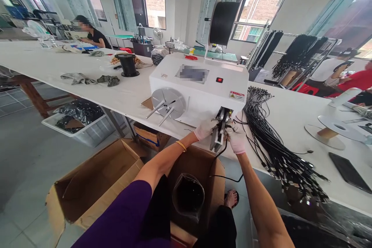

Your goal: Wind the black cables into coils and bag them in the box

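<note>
A white machine (pixel 197 100) stands on the table, and a metal jaw head (pixel 221 126) sticks out of its front right. My left hand (pixel 205 128), in a white glove, is at the left side of that head with its fingers closed; what they pinch is hidden. At the right side, my gloved right hand (pixel 236 139) has its fingers curled round a black cable (pixel 225 148), whose loose part hangs below the head. A large bundle of black cables (pixel 261 131) with metal plugs lies right of the machine.
A spool of black tie wire (pixel 223 23) stands above the machine; a round plate with two pegs (pixel 168 103) is on its front. Open cardboard boxes (pixel 99 182) sit below the table edge. A phone (pixel 350 171) and an empty reel (pixel 325 135) lie right. Other people sit farther off.
</note>
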The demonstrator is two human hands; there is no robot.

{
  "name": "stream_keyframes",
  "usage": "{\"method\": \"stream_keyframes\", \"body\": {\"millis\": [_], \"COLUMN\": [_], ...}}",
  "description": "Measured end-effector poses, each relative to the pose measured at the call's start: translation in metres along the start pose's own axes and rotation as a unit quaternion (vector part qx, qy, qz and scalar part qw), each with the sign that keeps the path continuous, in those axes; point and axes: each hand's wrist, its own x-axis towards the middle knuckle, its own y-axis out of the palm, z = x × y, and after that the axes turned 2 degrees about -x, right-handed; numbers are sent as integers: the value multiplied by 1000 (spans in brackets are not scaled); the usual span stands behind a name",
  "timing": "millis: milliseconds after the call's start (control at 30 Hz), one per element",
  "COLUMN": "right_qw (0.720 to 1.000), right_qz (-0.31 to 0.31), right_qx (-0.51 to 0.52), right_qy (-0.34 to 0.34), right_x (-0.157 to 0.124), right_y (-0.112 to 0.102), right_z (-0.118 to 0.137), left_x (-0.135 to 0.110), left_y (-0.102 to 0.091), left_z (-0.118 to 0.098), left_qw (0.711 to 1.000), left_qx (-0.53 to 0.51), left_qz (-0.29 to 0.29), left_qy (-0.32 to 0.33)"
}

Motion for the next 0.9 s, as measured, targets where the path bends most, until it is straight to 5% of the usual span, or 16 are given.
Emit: {"method": "stream_keyframes", "body": {"millis": [200,367,433,533,667,800,900], "right_qw": [996,990,987,987,979,966,966], "right_qz": [52,52,68,128,198,237,220], "right_qx": [37,99,122,80,-11,-45,-72], "right_qy": [66,85,74,61,42,89,117], "right_x": [-2,-34,-61,-104,-148,-177,-197], "right_y": [-4,-6,-4,2,16,23,23], "right_z": [29,60,71,83,91,91,79], "left_x": [-8,-42,-68,-109,-157,-196,-225], "left_y": [-13,-38,-50,-57,-40,-20,-9], "left_z": [-26,-53,-60,-65,-71,-82,-90], "left_qw": [980,931,894,793,719,640,618], "left_qx": [-178,-349,-434,-570,-604,-645,-667], "left_qz": [-72,-36,22,132,252,303,297], "left_qy": [-53,-97,-109,-167,-235,-286,-292]}}
